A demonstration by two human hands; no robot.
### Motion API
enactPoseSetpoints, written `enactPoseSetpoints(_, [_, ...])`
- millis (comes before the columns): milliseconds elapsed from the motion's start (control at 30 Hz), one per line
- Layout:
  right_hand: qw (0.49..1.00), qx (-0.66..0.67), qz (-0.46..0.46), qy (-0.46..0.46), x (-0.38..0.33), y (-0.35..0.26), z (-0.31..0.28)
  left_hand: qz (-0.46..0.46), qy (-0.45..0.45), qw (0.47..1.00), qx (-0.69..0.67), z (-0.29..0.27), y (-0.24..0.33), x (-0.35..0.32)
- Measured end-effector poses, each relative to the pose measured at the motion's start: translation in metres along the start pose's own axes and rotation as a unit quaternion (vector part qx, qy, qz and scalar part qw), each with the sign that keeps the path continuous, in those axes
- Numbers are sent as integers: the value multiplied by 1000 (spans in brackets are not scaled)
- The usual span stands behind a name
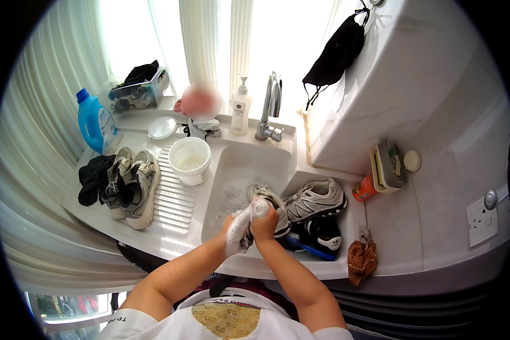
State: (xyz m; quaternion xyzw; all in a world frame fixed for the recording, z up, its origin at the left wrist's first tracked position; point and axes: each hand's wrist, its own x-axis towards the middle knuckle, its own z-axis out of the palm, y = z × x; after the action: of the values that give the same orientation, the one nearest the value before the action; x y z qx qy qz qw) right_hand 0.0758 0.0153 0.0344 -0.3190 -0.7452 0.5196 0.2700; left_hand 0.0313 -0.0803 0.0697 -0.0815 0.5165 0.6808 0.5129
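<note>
Scrubbing soapy grey sneaker (269, 199) over sink (232, 170), left hand (236, 226) and right hand (264, 221) both clamped on it; rinsing probably needed next.

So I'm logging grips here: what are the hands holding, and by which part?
Both hands, left hand and right hand, grip a soapy grey sneaker at its near end over the sink; exact part is hidden by suds.

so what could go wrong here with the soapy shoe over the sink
1. Both hands, left hand and right hand, look soapy, so the shoe may slip into the sink.
2. Suds could splash onto the grey sneaker beside it.
3. The brown rag hangs at the counter edge and might fall.
</note>
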Motion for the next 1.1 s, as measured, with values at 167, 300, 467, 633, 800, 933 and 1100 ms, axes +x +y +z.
enactPoseSetpoints(167, [943, -63, -324, 24, -36, -31, 6, 16, -265, 929, -256, -25, -1, 22])
enactPoseSetpoints(300, [977, -57, -191, 69, 8, -2, -8, 18, -53, 997, -46, 0, 5, -5])
enactPoseSetpoints(467, [995, 79, -69, 2, 29, 6, -47, 56, -77, 992, -82, -3, 36, -9])
enactPoseSetpoints(633, [950, -82, -136, -268, 23, -30, -72, 123, -96, 988, -22, -34, 39, 4])
enactPoseSetpoints(800, [942, -125, -275, -146, 21, -23, -78, 58, -66, 996, 17, -30, 42, 2])
enactPoseSetpoints(933, [895, -108, -413, -134, 8, -29, -78, 111, -70, 990, 52, -33, 40, 2])
enactPoseSetpoints(1100, [860, -152, -444, -199, -8, -21, -75, 157, -85, 981, -80, -37, 35, 12])
